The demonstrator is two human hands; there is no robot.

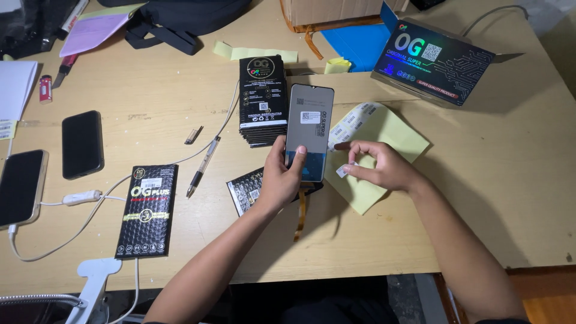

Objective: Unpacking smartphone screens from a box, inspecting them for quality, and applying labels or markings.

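My left hand (281, 177) grips the lower end of a dark phone screen panel (309, 123), held upright over the wooden table (492, 180). An orange flex ribbon (301, 213) hangs below the panel. My right hand (379, 165) pinches a small white sticker (343, 171) just right of the panel. Under that hand lies a yellow backing sheet (384, 135) with a strip of white label stickers (354, 123).
A stack of black flat packages (262, 96) stands behind the panel, another black package (147, 210) lies at the left. Two phones (82, 144) (21, 186), a white cable (90, 198), a pen (203, 167), an open dark box (432, 63) and a black bag (180, 18) surround them.
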